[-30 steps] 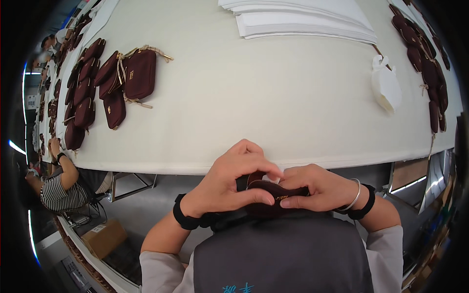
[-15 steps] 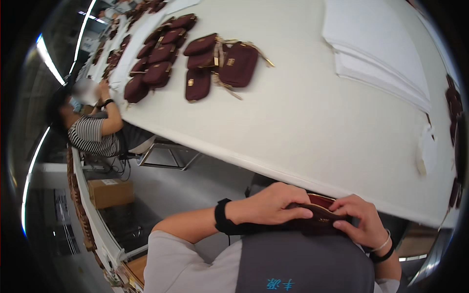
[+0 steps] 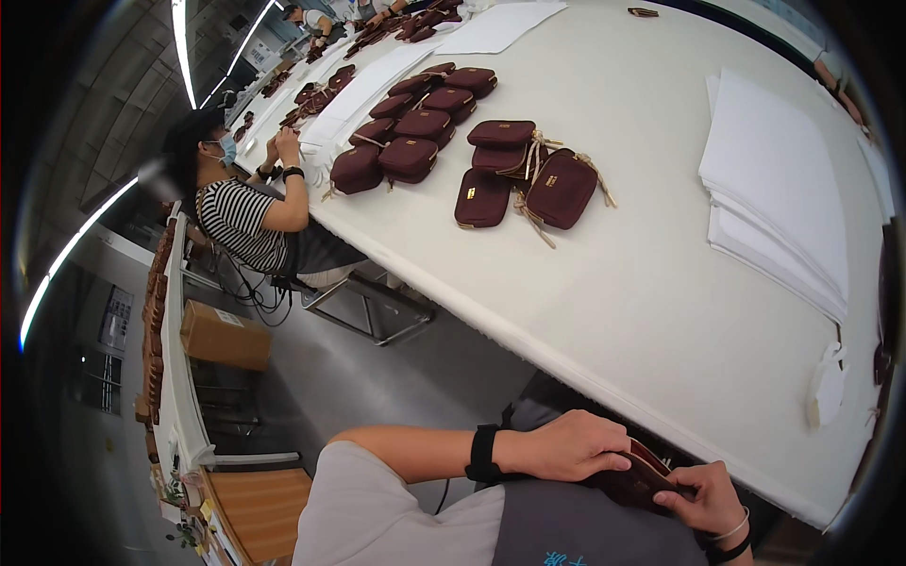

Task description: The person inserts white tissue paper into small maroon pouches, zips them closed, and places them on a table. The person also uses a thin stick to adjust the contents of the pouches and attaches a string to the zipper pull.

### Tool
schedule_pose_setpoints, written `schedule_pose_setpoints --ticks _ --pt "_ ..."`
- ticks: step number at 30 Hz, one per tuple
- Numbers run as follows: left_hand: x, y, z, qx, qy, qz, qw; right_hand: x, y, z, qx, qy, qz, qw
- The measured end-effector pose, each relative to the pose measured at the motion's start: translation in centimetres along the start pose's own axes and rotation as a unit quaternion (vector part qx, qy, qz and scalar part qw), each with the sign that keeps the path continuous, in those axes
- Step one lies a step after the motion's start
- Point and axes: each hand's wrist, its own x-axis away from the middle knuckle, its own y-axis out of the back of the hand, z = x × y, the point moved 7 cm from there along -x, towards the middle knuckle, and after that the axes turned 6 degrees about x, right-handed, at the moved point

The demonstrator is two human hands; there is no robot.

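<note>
A dark maroon zip pouch (image 3: 634, 483) is held close to my body, just below the table's edge. Its zipped mouth gapes, and a red lining shows inside. My left hand (image 3: 578, 447) closes on one end of the pouch, thumb lying along the near rim. At the other end my right hand (image 3: 706, 500) pinches the rim between thumb and fingers. Farther off on the table, a small group of similar pouches (image 3: 561, 189) with gold trim and beige straps lies together. Left of it, several more maroon pouches (image 3: 411, 158) sit in rows.
The long white-covered table (image 3: 604, 311) runs from far left to near right. White sheets (image 3: 779, 203) are stacked at its right, near a small white tag-like piece (image 3: 827, 389). A co-worker in a striped shirt (image 3: 247, 222) sits at the left. A cardboard box (image 3: 225, 335) stands beyond the stool (image 3: 373, 307).
The view has swung, so the table, pouches and co-worker appear farther right and lower. Both hands still hold the pouch, whose mouth now faces more to the right.
</note>
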Motion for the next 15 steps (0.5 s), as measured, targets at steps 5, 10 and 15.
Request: schedule_pose_setpoints --ticks 5,10,15 --pt "-0.9 0.2 -0.4 -0.035 -0.044 -0.019 0.998 -0.1 0.7 0.1 -0.037 -0.026 -0.041 0.998" --pt "-5.8 6.4 -3.5 -0.063 -0.117 -0.169 0.977 -1.0 4.8 2.7 -0.025 0.056 -0.264 0.963" --pt "-8.9 7.2 -1.2 0.279 -0.034 -0.286 0.916 -2.6 6.7 1.6 -0.11 0.135 -0.421 0.89"
